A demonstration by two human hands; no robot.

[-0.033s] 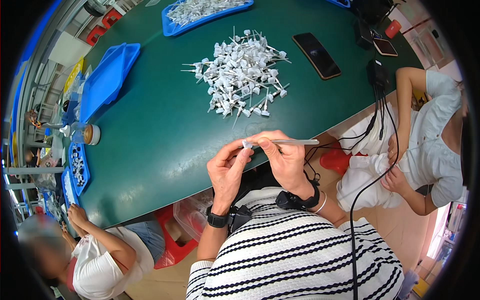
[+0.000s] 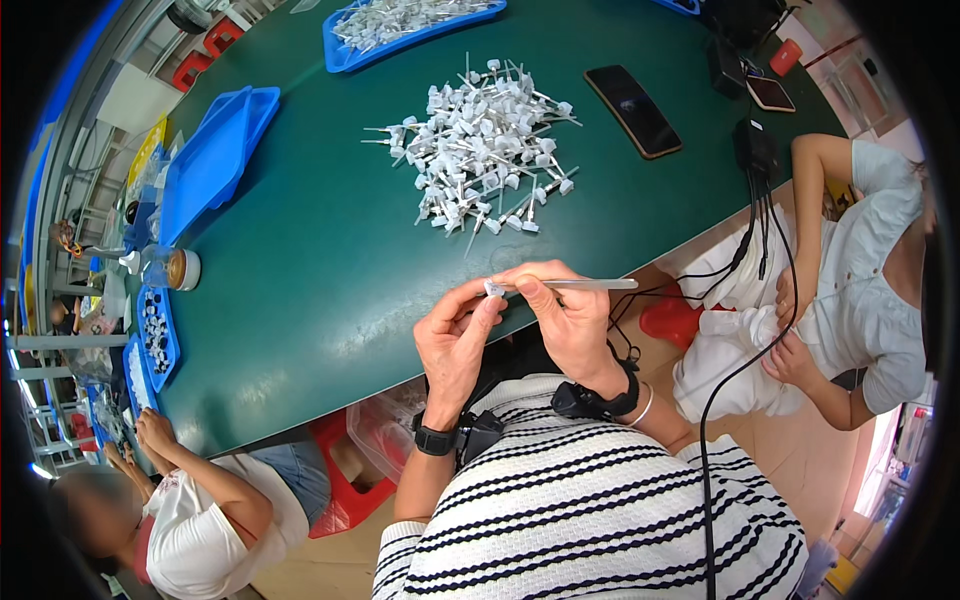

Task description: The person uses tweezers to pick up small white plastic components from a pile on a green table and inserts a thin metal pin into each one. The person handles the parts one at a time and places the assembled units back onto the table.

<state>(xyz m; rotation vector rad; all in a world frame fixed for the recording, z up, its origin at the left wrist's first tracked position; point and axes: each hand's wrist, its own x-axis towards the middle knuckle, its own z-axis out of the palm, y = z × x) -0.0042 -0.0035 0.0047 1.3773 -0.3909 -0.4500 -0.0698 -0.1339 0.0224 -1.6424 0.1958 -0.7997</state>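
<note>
Over the near edge of the green table, both my hands meet in front of my chest. My left hand [image 2: 455,340] is closed, pinching a small white plastic part [image 2: 493,288] between thumb and fingertips. Closed around a slim, straight silvery tool [image 2: 600,284] is my right hand [image 2: 568,325]; the tool's one end points right, and its other end is hidden by the fingers near the white part. Beyond my hands lies a loose heap of white plastic pieces with thin stems [image 2: 485,145], similar in colour to the held part.
At the far side, a blue tray [image 2: 345,62] holds more stemmed pieces. Stacked blue trays [image 2: 205,175], a jar [image 2: 180,268] and a tray of small dark parts [image 2: 160,365] line the left. A phone [image 2: 633,112] lies right. Co-workers sit either side; a black cable [image 2: 707,420] crosses my right side.
My hands and what they hold look unchanged. The co-worker at the lower left has shifted their head slightly downward and to the right.
</note>
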